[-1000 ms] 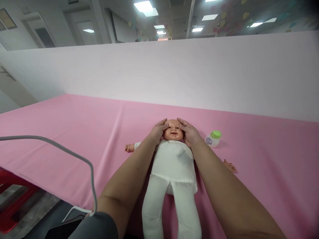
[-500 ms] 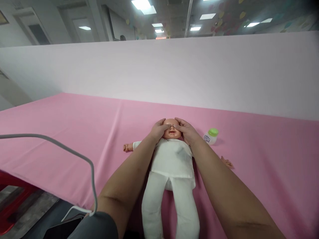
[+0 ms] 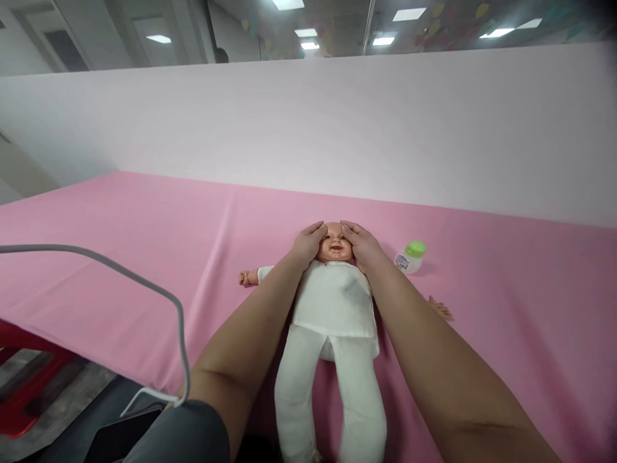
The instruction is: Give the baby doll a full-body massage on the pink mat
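A baby doll [image 3: 333, 299] in a white top and trousers lies face up, its head away from me. My left hand [image 3: 308, 245] cups the left side of the doll's head, with fingers curved round it and the thumb at the temple. On the other side, my right hand [image 3: 364, 247] holds the head in the same way. Between my thumbs the doll's eyes, nose and mouth show. Its left-side hand [image 3: 247, 278] sticks out past my forearm; the other doll hand [image 3: 440, 308] shows beyond my right forearm.
A small clear jar with a green lid [image 3: 410, 257] stands right of the doll. Pink cloth [image 3: 159, 244] covers the table, with a white partition [image 3: 308, 128] behind. A grey cable [image 3: 120, 273] arches at the left, above a dark phone-like device [image 3: 123, 434] and red stool [image 3: 24, 386].
My thumbs have slid outward from over the doll's eyes to its temples, uncovering the eyes. My hands stay on the head. The view has tilted slightly downward.
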Demonstrator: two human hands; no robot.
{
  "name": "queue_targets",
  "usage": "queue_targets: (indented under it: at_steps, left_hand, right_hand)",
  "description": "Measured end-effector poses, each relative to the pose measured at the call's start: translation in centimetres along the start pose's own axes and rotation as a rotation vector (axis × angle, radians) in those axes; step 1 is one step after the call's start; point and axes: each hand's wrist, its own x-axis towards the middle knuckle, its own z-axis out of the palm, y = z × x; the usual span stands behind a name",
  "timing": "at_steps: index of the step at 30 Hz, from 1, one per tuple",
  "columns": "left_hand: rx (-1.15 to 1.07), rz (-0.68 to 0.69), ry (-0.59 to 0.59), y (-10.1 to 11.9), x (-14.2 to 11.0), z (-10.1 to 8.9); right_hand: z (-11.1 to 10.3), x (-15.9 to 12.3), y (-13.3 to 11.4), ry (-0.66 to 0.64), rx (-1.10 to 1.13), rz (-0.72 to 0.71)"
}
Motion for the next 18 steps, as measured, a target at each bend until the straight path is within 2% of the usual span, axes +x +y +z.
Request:
queue_targets:
  at_steps: [10,18]
  left_hand:
    - [-0.105,-0.132,-0.151,0.2,-0.4,-1.5]
    - [-0.129,-0.106,-0.223,1.2,-1.8,-1.0]
  right_hand:
    - [-2.3,-0.2,-0.7,-0.134,0.09,0.128]
    - [-0.9,-0.6,-0.8,-0.104,-0.013,0.038]
